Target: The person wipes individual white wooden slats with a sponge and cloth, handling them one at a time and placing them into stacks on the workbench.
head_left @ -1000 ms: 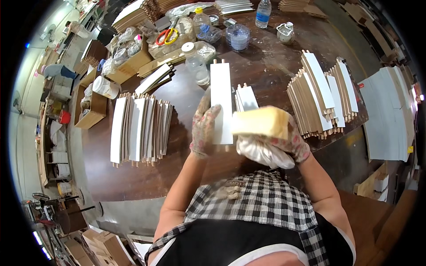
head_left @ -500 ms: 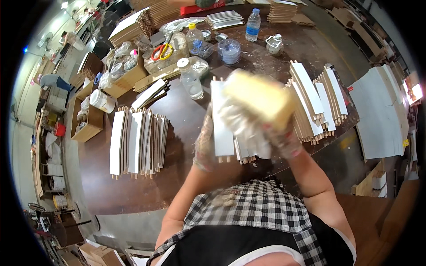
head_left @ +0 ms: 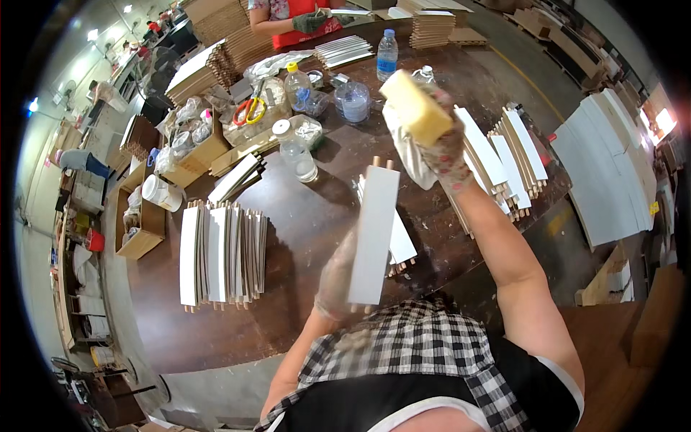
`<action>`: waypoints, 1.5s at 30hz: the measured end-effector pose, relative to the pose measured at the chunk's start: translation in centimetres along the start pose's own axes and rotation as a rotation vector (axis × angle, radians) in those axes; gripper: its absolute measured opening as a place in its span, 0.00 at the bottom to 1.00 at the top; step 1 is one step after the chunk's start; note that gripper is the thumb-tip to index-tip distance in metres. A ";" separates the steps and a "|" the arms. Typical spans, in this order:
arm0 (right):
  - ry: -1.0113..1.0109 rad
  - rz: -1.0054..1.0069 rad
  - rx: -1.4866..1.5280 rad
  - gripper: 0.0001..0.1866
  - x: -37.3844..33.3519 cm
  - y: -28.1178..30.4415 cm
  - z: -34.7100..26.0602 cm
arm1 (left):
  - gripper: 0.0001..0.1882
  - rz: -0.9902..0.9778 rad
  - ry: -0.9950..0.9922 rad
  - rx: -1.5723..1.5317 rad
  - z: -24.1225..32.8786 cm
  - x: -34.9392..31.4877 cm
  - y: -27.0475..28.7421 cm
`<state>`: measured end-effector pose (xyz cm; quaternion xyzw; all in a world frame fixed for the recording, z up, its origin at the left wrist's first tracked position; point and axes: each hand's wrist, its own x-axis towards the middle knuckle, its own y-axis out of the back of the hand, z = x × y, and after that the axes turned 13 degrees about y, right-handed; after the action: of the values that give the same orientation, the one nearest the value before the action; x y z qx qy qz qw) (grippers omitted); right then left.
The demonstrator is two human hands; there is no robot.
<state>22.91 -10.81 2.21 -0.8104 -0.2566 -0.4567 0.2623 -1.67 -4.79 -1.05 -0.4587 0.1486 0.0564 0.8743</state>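
Note:
My gloved left hand (head_left: 337, 277) grips a narrow white board (head_left: 374, 234) by its left side. The board is tilted, and wooden dowels stick out of both its ends. In my right hand (head_left: 445, 140), wearing a patterned glove, are a yellow sponge block (head_left: 415, 108) and a white cloth (head_left: 407, 155) hanging beneath it, held up apart from the board. More white boards (head_left: 403, 241) lie on the brown table (head_left: 302, 327) behind the held one. A row of similar boards (head_left: 216, 252) sits to the left, and further stacks (head_left: 481, 147) lie to the right.
Behind the boards stand a white-capped clear bottle (head_left: 296, 155), a yellow-capped bottle (head_left: 297, 86), a water bottle (head_left: 387, 56) and a plastic tub (head_left: 353, 103). Scissors (head_left: 250, 111) lie near a cardboard box (head_left: 194, 147). Across the table a co-worker's gloved hand (head_left: 311, 23) is at work.
My right hand has swung up and away from the board with the sponge and cloth. My left hand has moved nearer to me, and the board in it now leans to the right.

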 end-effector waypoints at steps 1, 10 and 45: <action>-0.073 -0.050 -0.009 0.31 0.4 0.1 -1.2 | 0.21 0.020 -0.006 -0.015 0.5 -0.1 -0.1; 0.228 -0.602 -0.303 0.27 -10.9 -6.8 -6.6 | 0.24 0.038 -0.093 0.091 0.5 3.4 5.4; -0.867 -0.069 0.089 0.13 -12.9 0.5 -8.3 | 0.22 1.615 -0.426 1.933 10.7 -10.7 8.4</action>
<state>12.44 -18.94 -5.48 -0.9061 -0.3893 -0.0713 0.1493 -11.60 9.22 1.45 0.5995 0.2218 0.5110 0.5747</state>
